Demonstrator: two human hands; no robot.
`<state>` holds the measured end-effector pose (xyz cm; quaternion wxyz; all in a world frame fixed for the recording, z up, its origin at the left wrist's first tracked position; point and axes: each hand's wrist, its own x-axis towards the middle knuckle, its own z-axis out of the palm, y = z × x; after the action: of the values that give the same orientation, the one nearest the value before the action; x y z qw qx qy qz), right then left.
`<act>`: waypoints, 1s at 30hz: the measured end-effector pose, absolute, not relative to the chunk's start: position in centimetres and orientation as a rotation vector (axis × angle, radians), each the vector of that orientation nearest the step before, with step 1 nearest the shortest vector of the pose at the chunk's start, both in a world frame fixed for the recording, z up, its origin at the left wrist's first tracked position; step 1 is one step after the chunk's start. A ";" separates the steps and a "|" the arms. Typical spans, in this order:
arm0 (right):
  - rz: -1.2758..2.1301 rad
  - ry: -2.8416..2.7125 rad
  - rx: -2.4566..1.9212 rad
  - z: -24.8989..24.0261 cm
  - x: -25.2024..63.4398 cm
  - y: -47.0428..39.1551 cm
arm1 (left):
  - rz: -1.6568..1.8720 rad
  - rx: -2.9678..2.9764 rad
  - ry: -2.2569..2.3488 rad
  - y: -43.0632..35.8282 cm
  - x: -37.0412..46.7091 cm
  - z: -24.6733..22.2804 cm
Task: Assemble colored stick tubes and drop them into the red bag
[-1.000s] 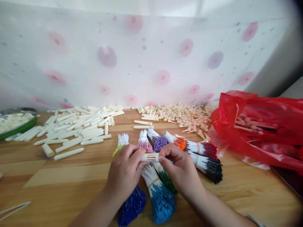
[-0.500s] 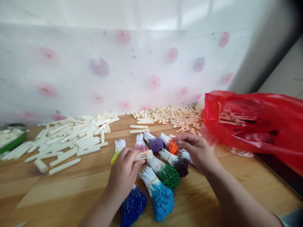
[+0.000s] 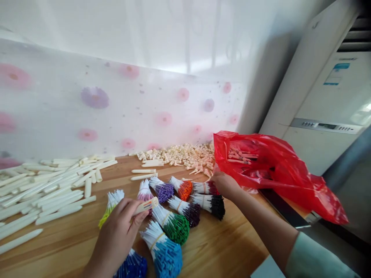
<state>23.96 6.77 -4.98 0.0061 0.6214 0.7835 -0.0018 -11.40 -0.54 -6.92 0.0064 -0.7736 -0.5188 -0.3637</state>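
Observation:
Pinched in my left hand (image 3: 121, 220) is a cream pen barrel (image 3: 146, 206) with coloured marks on its side. My right hand (image 3: 224, 184) reaches to the near edge of the pile of small cream parts (image 3: 185, 154), beside the red bag; its fingertips are partly hidden, so what they hold cannot be made out. Between and below the hands lie banded refill bundles, among them light blue (image 3: 166, 256), green (image 3: 175, 227), orange (image 3: 184, 188), purple (image 3: 164, 191), black (image 3: 216, 206) and yellow (image 3: 107, 214). A dark blue bundle (image 3: 131, 264) is partly behind my left wrist.
Long cream barrels (image 3: 55, 189) are heaped on the left of the wooden table (image 3: 66, 247). A red plastic bag (image 3: 278, 162) with pinkish parts inside stands at the right, over a dark flat object (image 3: 284, 210). Behind it rises a white appliance (image 3: 327, 112).
The view has turned to the right. My right hand has moved from above the refill bundles to the edge of the small-parts pile by the bag. My left hand still holds the barrel.

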 end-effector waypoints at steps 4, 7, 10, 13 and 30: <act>0.039 2.359 1.908 -4.5 24.3 7.5 | -1.159 -2.431 -1.596 -0.6 -11.3 -6.8; 0.033 2.341 1.868 -4.1 24.5 7.6 | -1.168 -2.443 -1.617 -0.8 -11.2 -6.6; 0.006 2.366 1.810 -3.9 24.7 7.6 | -1.155 -2.454 -1.633 -0.9 -11.1 -6.5; -0.022 2.386 1.791 -3.9 24.9 7.7 | -1.130 -2.468 -1.646 -1.0 -11.1 -6.6; -1.003 2.702 2.452 -6.5 29.0 7.0 | -1.120 -2.507 -1.592 -0.8 -11.1 -6.8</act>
<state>28.99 6.97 -6.50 -0.3159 0.6148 0.6775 -0.2515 -11.05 -0.78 -6.78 -0.0162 -0.7897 -0.5016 -0.3529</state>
